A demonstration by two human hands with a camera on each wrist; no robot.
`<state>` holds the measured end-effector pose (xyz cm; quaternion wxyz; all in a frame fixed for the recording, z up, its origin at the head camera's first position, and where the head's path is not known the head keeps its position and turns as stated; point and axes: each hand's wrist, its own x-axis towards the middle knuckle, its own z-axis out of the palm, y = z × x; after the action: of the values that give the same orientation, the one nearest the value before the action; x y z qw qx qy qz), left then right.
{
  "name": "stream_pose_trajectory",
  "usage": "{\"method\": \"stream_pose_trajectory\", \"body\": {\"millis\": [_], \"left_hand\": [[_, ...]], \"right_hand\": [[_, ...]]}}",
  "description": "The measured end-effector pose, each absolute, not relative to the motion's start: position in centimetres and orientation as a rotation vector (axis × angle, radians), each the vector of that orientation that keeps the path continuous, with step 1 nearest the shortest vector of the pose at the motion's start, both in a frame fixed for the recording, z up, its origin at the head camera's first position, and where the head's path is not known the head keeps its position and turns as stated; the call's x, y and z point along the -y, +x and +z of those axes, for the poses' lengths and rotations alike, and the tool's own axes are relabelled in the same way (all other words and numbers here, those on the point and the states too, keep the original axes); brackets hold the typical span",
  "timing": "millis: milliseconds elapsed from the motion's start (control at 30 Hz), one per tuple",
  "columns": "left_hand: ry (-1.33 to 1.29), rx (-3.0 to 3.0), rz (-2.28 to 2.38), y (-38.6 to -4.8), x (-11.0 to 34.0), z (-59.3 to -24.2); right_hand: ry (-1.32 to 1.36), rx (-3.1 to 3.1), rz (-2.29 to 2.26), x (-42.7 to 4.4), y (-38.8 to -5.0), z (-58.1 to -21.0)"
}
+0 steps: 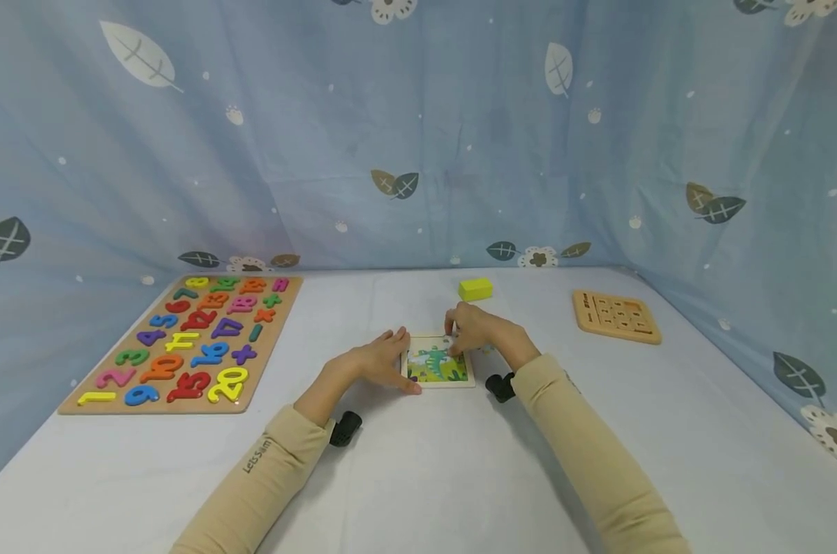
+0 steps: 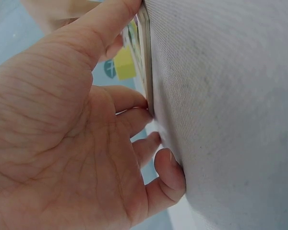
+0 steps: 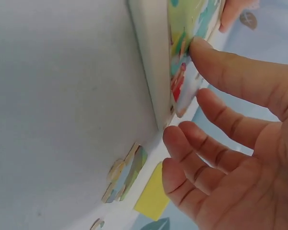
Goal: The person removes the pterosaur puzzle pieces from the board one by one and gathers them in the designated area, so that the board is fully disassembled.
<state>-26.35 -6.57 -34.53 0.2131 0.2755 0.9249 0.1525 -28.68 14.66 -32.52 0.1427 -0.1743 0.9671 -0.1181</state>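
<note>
A framed jigsaw puzzle (image 1: 435, 365) with a green dinosaur picture lies flat on the white table, between both hands. At its left side my left hand (image 1: 380, 362) is spread, the thumb along the near edge and the fingertips touching the left edge; in the left wrist view these fingers (image 2: 129, 103) rest against the frame's rim. Over the far right corner, my right hand (image 1: 477, 329) pinches a puzzle piece (image 3: 181, 88) with red and pale parts between thumb and index finger. That piece sits tilted at the frame's corner, partly hidden by the thumb.
Loose puzzle pieces (image 3: 125, 175) lie right of the frame, partly behind the right hand in the head view. A yellow block (image 1: 475, 289) stands beyond it. A number board (image 1: 269, 362) lies at left, a small wooden number board (image 1: 615, 316) at right. A curtain hangs behind.
</note>
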Motion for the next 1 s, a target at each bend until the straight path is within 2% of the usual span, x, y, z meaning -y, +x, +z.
{"method": "stream_pose_trajectory", "body": {"millis": [233, 1000], "left_hand": [[0.768, -2.572, 0.428, -26.4, 6.68, -34.62], [0.765, -2.569, 0.42, -26.21, 6.7, -34.49]], "right_hand": [[-0.449, -2.787, -0.418, -14.39, -28.48, -32.57], [-0.656, -2.921, -0.276, -13.93, -27.74, -33.32]]}}
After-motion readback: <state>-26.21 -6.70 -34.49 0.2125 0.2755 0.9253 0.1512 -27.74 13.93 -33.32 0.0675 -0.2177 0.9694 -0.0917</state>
